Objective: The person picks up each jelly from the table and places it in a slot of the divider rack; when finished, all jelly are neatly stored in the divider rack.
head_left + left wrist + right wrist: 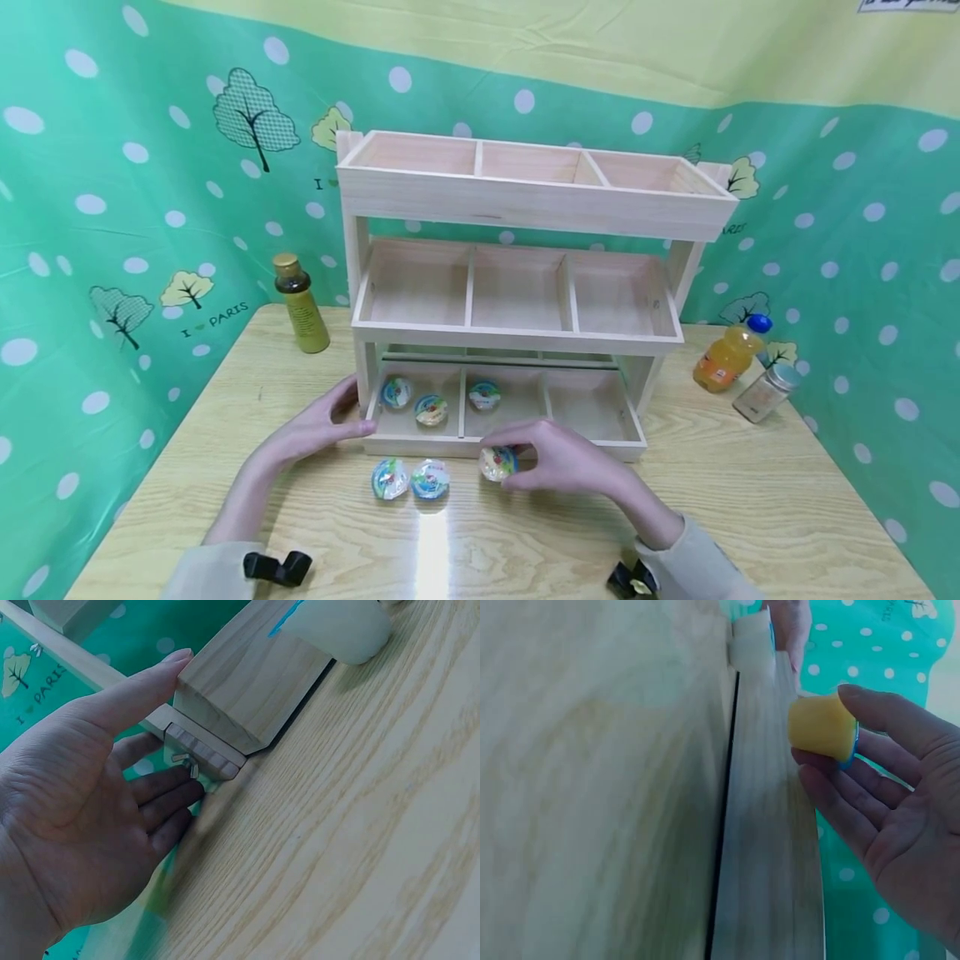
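My right hand pinches a small jelly cup between thumb and fingers, in front of the bottom tray's front board. In the right wrist view the jelly cup has a yellow body and a blue-edged lid. My left hand is at the left end of the wooden shelf; its thumb touches the tray's corner, its other fingers lying loosely beside the shelf's side. Two jelly cups stand on the table before the tray. Two more lie in its left compartment, one in the middle.
A dark-capped, green-labelled bottle stands left of the shelf. To the right are an orange juice bottle and a clear jar with a metallic lid. A green dotted cloth hangs behind the wooden table.
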`<state>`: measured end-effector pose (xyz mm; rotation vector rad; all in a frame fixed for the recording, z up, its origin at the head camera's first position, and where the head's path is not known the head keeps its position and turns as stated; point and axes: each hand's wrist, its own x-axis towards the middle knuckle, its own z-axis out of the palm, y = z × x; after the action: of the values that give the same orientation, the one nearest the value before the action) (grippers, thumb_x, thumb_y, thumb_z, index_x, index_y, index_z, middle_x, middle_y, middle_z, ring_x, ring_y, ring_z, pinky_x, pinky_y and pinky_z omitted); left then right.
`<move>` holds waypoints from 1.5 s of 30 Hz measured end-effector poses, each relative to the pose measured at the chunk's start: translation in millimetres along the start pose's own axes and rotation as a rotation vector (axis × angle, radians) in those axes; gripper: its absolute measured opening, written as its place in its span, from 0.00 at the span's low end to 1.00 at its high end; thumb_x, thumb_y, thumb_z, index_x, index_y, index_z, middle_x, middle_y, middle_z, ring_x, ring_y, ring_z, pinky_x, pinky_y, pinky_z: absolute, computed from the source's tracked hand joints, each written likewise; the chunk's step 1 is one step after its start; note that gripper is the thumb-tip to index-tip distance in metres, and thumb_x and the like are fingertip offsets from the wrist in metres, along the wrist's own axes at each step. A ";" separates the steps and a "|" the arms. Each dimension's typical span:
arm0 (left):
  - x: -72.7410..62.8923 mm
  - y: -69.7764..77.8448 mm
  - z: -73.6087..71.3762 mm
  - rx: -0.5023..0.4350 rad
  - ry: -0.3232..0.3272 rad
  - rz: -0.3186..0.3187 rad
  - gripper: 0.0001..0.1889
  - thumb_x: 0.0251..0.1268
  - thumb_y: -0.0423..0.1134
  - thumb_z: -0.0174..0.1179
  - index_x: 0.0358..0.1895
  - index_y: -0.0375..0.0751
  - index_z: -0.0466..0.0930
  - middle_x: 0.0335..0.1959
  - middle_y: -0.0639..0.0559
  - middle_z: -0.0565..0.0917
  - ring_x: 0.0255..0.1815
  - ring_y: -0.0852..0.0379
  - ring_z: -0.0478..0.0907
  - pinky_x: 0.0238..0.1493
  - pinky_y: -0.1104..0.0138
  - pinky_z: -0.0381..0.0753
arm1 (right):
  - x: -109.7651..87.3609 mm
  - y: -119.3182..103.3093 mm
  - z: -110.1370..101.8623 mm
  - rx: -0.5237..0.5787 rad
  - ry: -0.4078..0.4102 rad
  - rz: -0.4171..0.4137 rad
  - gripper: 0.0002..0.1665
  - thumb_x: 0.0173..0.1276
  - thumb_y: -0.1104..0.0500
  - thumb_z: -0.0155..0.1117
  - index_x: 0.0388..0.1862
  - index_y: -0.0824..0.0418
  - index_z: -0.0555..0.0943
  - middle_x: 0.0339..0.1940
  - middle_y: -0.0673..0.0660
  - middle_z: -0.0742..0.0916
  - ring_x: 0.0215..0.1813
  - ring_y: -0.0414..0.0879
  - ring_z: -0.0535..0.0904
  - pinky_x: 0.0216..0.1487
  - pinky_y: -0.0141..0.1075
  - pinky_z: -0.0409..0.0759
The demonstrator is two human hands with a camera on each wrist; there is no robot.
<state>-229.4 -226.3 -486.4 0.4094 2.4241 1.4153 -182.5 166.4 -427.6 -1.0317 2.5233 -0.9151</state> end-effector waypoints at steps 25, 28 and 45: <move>0.2 -3.9 0.6 -0.027 0.004 -0.004 0.52 0.68 0.48 0.68 0.85 0.43 0.41 0.85 0.33 0.49 0.85 0.29 0.45 0.81 0.33 0.48 | 7.7 30.2 -35.8 0.060 0.174 0.070 0.32 0.61 0.54 0.79 0.65 0.55 0.83 0.57 0.51 0.90 0.50 0.41 0.86 0.54 0.43 0.88; 0.1 -4.5 0.3 -0.028 0.004 -0.005 0.52 0.67 0.49 0.68 0.85 0.44 0.41 0.85 0.33 0.48 0.85 0.29 0.45 0.81 0.33 0.48 | 8.6 33.5 -36.0 0.052 0.169 0.101 0.32 0.62 0.53 0.78 0.66 0.54 0.83 0.54 0.49 0.91 0.43 0.41 0.84 0.47 0.40 0.87; -0.2 -3.3 0.6 -0.022 0.005 -0.012 0.53 0.67 0.50 0.68 0.85 0.44 0.41 0.85 0.33 0.49 0.85 0.29 0.46 0.81 0.34 0.48 | 15.1 48.8 -32.3 0.011 0.122 0.164 0.33 0.65 0.51 0.76 0.68 0.54 0.81 0.36 0.47 0.89 0.17 0.34 0.67 0.34 0.32 0.77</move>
<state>-229.3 -227.5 -489.5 0.3868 2.4088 1.4378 -234.1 197.2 -434.3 -0.7736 2.6520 -0.9689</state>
